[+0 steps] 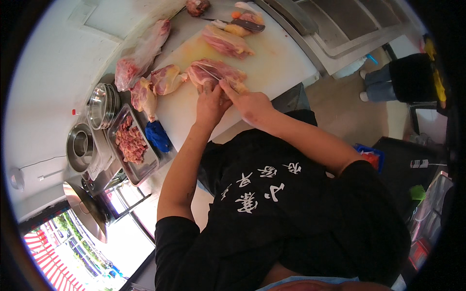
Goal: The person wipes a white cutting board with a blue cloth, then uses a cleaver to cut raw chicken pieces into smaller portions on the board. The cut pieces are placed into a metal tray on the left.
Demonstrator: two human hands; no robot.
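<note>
On a white cutting board [271,69] lies a piece of raw poultry meat [218,67] with yellowish skin. My left hand [213,100] grips its near edge. In my right hand [251,103] is a narrow knife [209,72], index finger extended toward its blade, which lies over the meat; my fingers hide its handle. Beyond is another raw poultry piece [227,42]. A dark-handled knife [249,24] rests across meat near the board's far end. Two poultry legs, one [167,79] beside the other [144,98], lie to the left.
A metal tray [154,163] of cut meat [131,142] stands left, beside a blue cloth [157,136] and stacked metal bowls [100,105]. Plastic-wrapped meat [143,54] lies along the wall. A metal counter unit [338,32] adjoins the board's right. Another person [404,80] stands far right.
</note>
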